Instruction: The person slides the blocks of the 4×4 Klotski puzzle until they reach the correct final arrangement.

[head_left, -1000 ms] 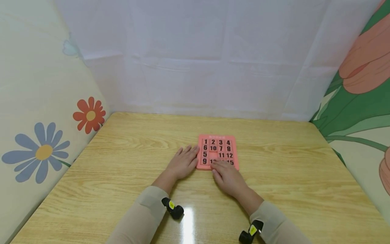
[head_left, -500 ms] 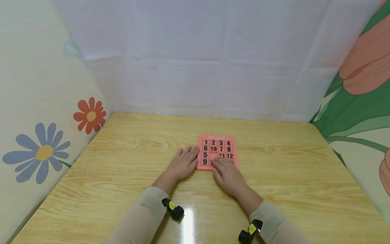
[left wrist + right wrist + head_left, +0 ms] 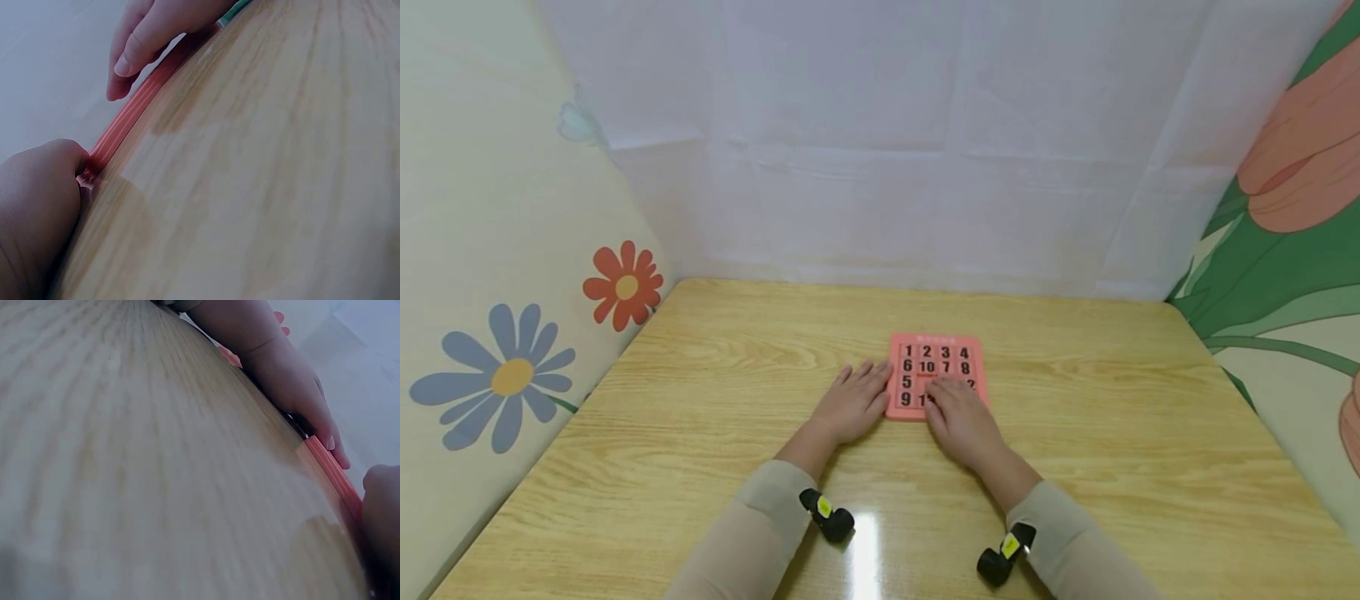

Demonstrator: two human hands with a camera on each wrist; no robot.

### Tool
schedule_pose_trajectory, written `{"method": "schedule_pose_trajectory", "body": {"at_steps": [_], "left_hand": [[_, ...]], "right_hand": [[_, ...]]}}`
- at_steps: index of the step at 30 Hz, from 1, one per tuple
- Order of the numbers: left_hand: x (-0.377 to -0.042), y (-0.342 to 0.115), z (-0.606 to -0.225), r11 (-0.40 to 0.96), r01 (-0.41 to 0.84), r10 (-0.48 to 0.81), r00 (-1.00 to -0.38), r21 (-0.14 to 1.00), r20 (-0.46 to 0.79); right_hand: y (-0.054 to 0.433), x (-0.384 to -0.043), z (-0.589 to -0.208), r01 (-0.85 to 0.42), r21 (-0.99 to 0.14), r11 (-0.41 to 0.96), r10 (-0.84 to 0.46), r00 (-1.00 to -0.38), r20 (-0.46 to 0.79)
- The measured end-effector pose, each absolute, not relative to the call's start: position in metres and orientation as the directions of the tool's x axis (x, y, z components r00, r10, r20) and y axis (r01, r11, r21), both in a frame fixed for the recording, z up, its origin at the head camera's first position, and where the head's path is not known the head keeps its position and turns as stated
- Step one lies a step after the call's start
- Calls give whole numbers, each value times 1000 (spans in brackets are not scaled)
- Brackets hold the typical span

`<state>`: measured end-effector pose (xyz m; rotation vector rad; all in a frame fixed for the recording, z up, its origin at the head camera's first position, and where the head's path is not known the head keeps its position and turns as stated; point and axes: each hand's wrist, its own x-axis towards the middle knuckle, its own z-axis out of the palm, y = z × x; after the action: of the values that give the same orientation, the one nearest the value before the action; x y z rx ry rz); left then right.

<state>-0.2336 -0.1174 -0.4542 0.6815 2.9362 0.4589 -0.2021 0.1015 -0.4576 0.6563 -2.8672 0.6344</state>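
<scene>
A pink sliding number puzzle (image 3: 973,343) with black numerals lies flat on the table. Its top row reads 1 to 4, and the second row 6, 10, 7, 8. My left hand (image 3: 852,406) lies along the puzzle's left side, fingers extended forward, with the thumb side at the frame. My right hand (image 3: 964,423) reaches over the lower right part, fingertips on the tiles beside the gap under the 10. It hides several tiles of the two lower rows. Seen from the left wrist, the puzzle's ridged edge (image 3: 128,119) runs between both hands.
The wooden table (image 3: 1112,392) extends around the puzzle on all sides. Behind it hangs a white cloth (image 3: 880,167). Flower-printed panels stand at the left (image 3: 482,208) and right (image 3: 1300,275). Each sleeve carries a small black wrist camera (image 3: 827,515).
My right hand has shifted slightly forward over the puzzle, its fingertips going from the bottom row up to the third row. My left hand stays in place.
</scene>
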Motion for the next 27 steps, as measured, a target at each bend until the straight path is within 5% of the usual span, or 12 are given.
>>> {"method": "schedule_pose_trajectory", "body": {"at_steps": [27], "left_hand": [[-233,-118,-454,854,416,444,-896,311,-20]], "right_hand": [[87,-213,-454,-361,-310,880,-354,-932,80]]}}
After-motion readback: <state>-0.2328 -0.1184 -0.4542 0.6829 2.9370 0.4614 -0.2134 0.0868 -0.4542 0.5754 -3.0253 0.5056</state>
